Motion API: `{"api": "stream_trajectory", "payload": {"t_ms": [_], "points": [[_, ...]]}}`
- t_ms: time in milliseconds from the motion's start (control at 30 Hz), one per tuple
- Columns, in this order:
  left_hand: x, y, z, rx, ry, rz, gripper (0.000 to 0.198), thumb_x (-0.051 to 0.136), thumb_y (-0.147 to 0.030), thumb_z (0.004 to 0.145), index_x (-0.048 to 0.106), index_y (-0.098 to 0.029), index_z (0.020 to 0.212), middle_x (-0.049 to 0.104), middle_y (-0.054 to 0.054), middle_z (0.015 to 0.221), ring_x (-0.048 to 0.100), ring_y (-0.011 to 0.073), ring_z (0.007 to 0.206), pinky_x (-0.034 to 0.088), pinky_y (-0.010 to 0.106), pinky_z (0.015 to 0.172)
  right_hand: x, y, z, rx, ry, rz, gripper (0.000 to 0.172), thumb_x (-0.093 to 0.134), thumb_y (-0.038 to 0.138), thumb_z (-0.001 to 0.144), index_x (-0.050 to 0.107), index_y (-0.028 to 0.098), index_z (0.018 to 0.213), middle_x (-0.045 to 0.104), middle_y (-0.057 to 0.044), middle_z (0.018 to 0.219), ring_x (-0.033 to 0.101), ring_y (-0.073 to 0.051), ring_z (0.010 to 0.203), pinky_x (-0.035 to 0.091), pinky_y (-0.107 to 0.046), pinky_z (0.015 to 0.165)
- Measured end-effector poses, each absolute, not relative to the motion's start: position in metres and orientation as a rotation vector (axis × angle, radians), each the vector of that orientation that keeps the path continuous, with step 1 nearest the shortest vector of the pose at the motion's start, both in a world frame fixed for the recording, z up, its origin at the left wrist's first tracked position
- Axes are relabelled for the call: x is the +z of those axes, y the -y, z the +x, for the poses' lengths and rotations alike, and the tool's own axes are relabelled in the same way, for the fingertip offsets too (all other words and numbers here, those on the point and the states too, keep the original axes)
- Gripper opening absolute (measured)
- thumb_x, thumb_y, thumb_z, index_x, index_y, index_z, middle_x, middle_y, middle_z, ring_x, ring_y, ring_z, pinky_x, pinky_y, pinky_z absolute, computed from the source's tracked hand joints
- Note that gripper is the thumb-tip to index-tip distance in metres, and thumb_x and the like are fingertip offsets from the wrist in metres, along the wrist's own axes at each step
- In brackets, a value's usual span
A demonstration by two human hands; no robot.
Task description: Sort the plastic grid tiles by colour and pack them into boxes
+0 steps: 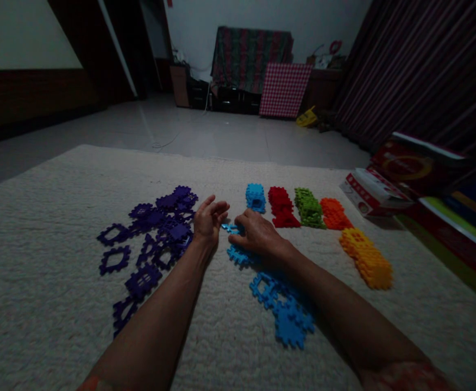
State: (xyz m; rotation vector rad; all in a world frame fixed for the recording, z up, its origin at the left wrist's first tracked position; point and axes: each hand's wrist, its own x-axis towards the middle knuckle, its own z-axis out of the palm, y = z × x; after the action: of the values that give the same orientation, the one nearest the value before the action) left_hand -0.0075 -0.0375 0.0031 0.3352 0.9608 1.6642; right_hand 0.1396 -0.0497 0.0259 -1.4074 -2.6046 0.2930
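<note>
My right hand is closed on a light blue interlocking plastic tile, low over the mat. Beside it my left hand is raised with its fingers apart and nothing in it; whether it touches the tile's edge I cannot tell. Another blue tile lies under the right hand, partly hidden. Nearer to me more blue tiles lie loose. Beyond the right hand stands a row of blue tiles. Left of my left hand spreads a loose heap of dark purple tiles, some with window cut-outs.
Rows of red tiles, green tiles, orange tiles and yellow tiles stand to the right on the pale mat. Boxes sit at the right edge. A cloth-covered cabinet is at the far wall.
</note>
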Motion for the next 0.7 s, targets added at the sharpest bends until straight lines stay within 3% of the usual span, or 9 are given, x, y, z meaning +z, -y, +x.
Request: {"api": "stream_trajectory", "payload": {"t_ms": [267, 433, 700], "points": [[0.001, 0.037, -0.007, 1.674, -0.963, 0.362, 0.046, 0.064, -0.013, 0.067, 0.058, -0.017, 0.113, 0.070, 0.000, 0.072, 0.070, 0.0155, 0.070, 0.048, 0.026, 0.072, 0.023, 0.039, 0.146, 0.301, 2.493, -1.439, 0.026, 0.068, 0.036, 0.085, 0.068, 0.019, 0.104, 0.064, -0.010, 0.101, 0.060, -0.024, 0.091, 0.046, -0.033, 0.075], [0.002, 0.037, -0.006, 1.675, -0.966, 0.363, 0.042, 0.064, -0.011, 0.069, 0.058, -0.017, 0.110, 0.071, 0.002, 0.071, 0.070, 0.0161, 0.069, 0.049, 0.026, 0.069, 0.020, 0.019, 0.163, 0.077, 2.303, -1.409, 0.028, 0.068, 0.033, 0.085, 0.066, 0.017, 0.107, 0.062, -0.014, 0.108, 0.057, -0.029, 0.101, 0.046, -0.039, 0.088], [0.001, 0.037, -0.006, 1.670, -0.966, 0.377, 0.045, 0.066, -0.012, 0.069, 0.058, -0.016, 0.113, 0.071, 0.002, 0.073, 0.070, 0.0164, 0.070, 0.048, 0.026, 0.068, 0.015, 0.009, 0.168, -0.117, 2.227, -1.495, 0.027, 0.065, 0.031, 0.084, 0.064, 0.015, 0.106, 0.062, -0.017, 0.110, 0.055, -0.033, 0.103, 0.044, -0.045, 0.091]]}}
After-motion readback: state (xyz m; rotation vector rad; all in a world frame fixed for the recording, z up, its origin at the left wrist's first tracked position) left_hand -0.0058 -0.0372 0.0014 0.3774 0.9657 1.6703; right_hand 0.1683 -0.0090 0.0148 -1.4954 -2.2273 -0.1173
